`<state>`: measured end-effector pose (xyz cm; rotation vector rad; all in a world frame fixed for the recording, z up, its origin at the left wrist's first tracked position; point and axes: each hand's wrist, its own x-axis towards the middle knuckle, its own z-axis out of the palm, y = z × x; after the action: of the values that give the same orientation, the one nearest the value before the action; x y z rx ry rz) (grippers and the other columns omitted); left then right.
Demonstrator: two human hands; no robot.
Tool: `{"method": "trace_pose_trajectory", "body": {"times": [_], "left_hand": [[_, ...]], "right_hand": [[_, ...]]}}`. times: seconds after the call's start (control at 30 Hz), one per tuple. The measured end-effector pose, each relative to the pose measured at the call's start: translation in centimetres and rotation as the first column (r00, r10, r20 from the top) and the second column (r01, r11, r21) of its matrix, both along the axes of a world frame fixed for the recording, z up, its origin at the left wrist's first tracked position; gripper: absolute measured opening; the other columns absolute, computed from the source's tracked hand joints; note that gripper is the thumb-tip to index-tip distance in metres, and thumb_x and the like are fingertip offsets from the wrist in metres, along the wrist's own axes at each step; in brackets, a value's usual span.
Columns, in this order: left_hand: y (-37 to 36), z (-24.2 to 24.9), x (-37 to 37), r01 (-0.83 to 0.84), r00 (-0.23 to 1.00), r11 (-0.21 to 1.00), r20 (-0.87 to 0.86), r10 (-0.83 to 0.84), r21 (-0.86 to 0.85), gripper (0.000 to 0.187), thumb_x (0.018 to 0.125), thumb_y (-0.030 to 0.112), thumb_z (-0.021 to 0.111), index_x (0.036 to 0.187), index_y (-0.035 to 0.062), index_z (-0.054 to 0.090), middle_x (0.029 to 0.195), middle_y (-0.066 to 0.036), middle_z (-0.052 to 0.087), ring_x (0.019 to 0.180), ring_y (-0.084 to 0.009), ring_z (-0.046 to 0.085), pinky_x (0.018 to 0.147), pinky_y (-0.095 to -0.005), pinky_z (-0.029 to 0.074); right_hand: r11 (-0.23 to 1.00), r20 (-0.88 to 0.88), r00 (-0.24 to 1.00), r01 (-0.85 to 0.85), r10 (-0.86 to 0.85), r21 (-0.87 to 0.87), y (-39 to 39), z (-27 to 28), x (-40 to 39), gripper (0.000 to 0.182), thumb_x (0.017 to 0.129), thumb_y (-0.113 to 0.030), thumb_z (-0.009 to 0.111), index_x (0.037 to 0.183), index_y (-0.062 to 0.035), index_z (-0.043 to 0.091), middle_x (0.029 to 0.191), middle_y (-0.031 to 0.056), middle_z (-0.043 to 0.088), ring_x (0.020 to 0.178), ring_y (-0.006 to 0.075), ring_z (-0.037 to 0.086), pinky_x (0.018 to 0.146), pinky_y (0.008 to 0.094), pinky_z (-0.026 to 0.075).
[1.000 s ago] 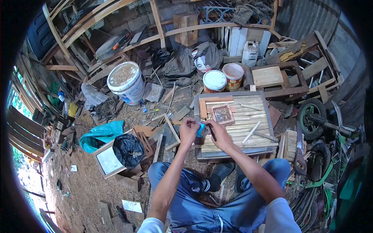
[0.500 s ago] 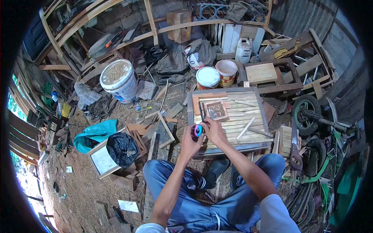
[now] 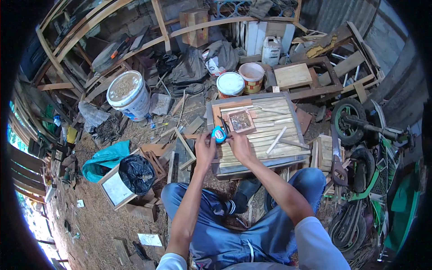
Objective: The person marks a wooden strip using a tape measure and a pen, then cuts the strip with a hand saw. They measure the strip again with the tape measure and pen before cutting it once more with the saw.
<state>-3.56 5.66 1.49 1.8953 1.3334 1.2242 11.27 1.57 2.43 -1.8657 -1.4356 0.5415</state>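
Note:
My left hand point(image 3: 205, 150) is closed around a blue tape measure point(image 3: 219, 135) with a pale round label facing up. My right hand point(image 3: 240, 146) is at the case's right edge, thumb and fingers pinched together; what lies between them is too small to make out. Both hands are over the front left part of a low wooden slatted table point(image 3: 265, 148). Just beyond them, a small square wooden box point(image 3: 241, 131) of little metal pieces rests on the slats. Dark slender tools point(image 3: 223, 123) lie against the box's left side.
Loose wood strips point(image 3: 276, 140) lie on the table's right half. Behind it stand two paint buckets point(image 3: 230, 83) and a white jug point(image 3: 271, 51). A large bucket point(image 3: 130, 96) and a black bag point(image 3: 136, 174) are to the left. At right are a handsaw point(image 3: 338, 166) and a wheel point(image 3: 348, 120).
The tape measure has turned so its labelled face shows upward. My hands have shifted slightly left, and my right hand has lowered beside the case. The whole view has tilted a little.

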Motion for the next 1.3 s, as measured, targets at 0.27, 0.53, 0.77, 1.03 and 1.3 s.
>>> {"method": "trace_pose_trajectory", "body": {"times": [0.27, 0.53, 0.77, 1.03, 1.3], "left_hand": [[-5.3, 1.3, -0.1, 0.158, 0.974, 0.974, -0.188, -0.127, 0.164, 0.022, 0.082, 0.007, 0.067, 0.103, 0.0018, 0.063, 0.105, -0.016, 0.060, 0.097, -0.0357, 0.056, 0.084, -0.0449, 0.045], [-8.9, 1.1, 3.2, 0.480, 0.846, 0.863, -0.345, -0.406, 0.161, 0.026, 0.080, 0.013, 0.068, 0.104, 0.0063, 0.065, 0.105, -0.012, 0.062, 0.102, -0.0317, 0.057, 0.090, -0.0424, 0.041], [-7.3, 0.3, 4.5, 0.584, 0.760, 0.812, -0.353, -0.545, 0.003, 0.015, 0.083, 0.009, 0.063, 0.097, 0.0046, 0.067, 0.090, -0.015, 0.063, 0.090, -0.0347, 0.062, 0.077, -0.0434, 0.049], [-9.8, 2.5, 7.8, 0.680, 0.724, 0.731, -0.113, -0.681, -0.051, 0.018, 0.086, 0.006, 0.062, 0.103, 0.0011, 0.066, 0.095, -0.018, 0.061, 0.087, -0.0354, 0.064, 0.075, -0.0414, 0.051], [-10.4, 2.9, 17.8, 0.654, 0.729, 0.747, -0.165, -0.665, -0.119, 0.029, 0.082, 0.014, 0.067, 0.108, 0.0020, 0.066, 0.102, -0.018, 0.061, 0.093, -0.0371, 0.062, 0.080, -0.0422, 0.051]], "right_hand": [[0.997, -0.013, 0.998, 0.063, -0.063, 0.048, -4.2, 4.0, 5.5, 0.013, 0.085, -0.007, 0.061, 0.096, -0.0039, 0.068, 0.083, 0.0225, 0.067, 0.081, 0.0421, 0.065, 0.070, 0.0489, 0.051], [0.927, -0.024, 0.929, 0.369, -0.369, 0.072, -13.8, 4.6, 17.3, 0.015, 0.088, -0.012, 0.061, 0.096, -0.0040, 0.071, 0.080, 0.0140, 0.070, 0.076, 0.0219, 0.068, 0.071, 0.0322, 0.052], [0.716, 0.242, 0.731, 0.679, -0.638, -0.164, -22.9, 4.1, 22.6, 0.027, 0.079, -0.012, 0.057, 0.102, -0.0062, 0.070, 0.092, 0.0199, 0.070, 0.090, 0.0314, 0.068, 0.081, 0.0384, 0.052], [0.491, 0.419, 0.546, 0.837, -0.725, -0.242, -29.0, -1.2, 26.8, 0.035, 0.082, -0.022, 0.063, 0.111, -0.0024, 0.066, 0.125, 0.0250, 0.056, 0.121, 0.0392, 0.050, 0.100, 0.0490, 0.041], [0.547, 0.634, 0.597, 0.778, -0.491, -0.309, -30.2, -1.9, 27.6, 0.047, 0.084, -0.033, 0.065, 0.118, -0.0017, 0.064, 0.135, 0.0164, 0.050, 0.131, 0.0350, 0.038, 0.109, 0.0541, 0.023]]}}
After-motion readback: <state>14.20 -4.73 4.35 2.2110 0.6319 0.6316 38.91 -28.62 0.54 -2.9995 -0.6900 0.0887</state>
